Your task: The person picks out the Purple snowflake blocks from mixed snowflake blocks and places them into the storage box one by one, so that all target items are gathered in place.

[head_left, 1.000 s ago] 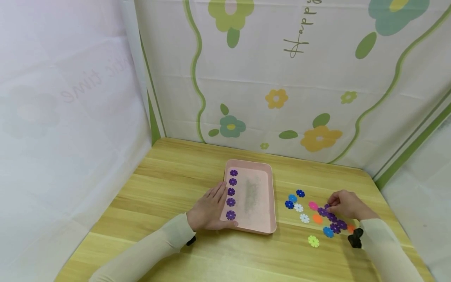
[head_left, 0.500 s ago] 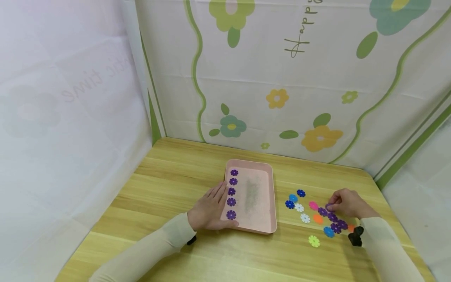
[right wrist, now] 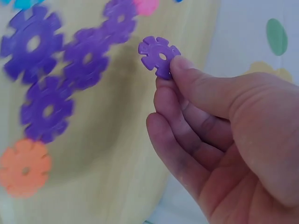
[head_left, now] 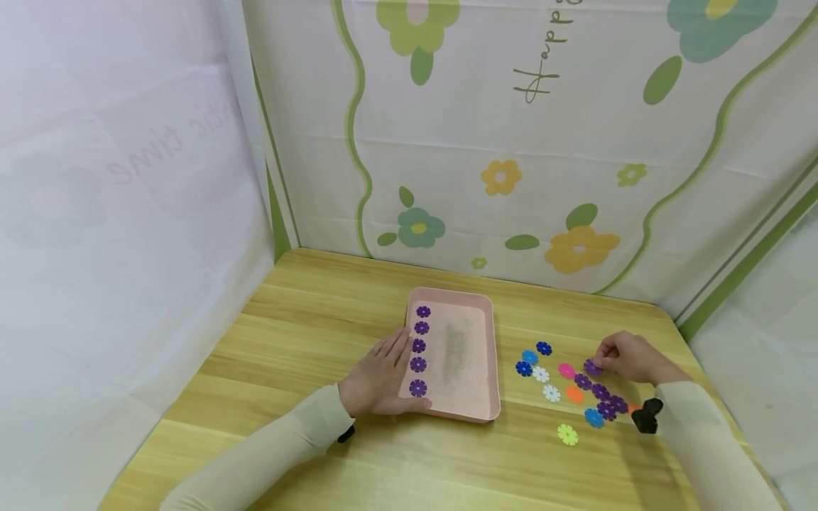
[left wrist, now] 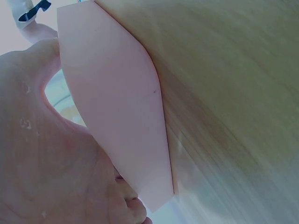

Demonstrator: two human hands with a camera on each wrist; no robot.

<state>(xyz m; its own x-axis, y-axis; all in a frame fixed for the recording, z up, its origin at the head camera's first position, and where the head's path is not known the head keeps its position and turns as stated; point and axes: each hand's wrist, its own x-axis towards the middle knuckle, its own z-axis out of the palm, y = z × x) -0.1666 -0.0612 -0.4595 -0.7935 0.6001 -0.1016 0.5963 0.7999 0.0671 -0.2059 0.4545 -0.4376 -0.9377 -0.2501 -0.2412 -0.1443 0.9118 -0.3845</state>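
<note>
Between thumb and fingers, my right hand (head_left: 629, 357) pinches a purple snowflake disc (right wrist: 158, 55), a notched round piece with a hole in its centre. In the right wrist view it hangs above the table. Several more purple discs (head_left: 601, 391) lie in a cluster just below that hand. My left hand (head_left: 380, 376) rests along the left side of a pink tray (head_left: 495, 369), fingers straight at its rim and thumb at the near corner. Inside the tray, several purple discs (head_left: 418, 365) form a column along the left wall. The left wrist view shows the tray's outer wall (left wrist: 112, 93).
Left of the purple cluster lie blue discs (head_left: 524, 368), white discs (head_left: 552, 393), a pink disc (head_left: 566, 371) and an orange disc (head_left: 574, 394). A yellow disc (head_left: 567, 435) lies nearest the front. A flower-printed cloth (head_left: 460, 142) stands behind the wooden table (head_left: 319, 298).
My right hand has picked a purple disc off the cluster and raised it slightly up and away from the others. The left hand and the tray have stayed in place.
</note>
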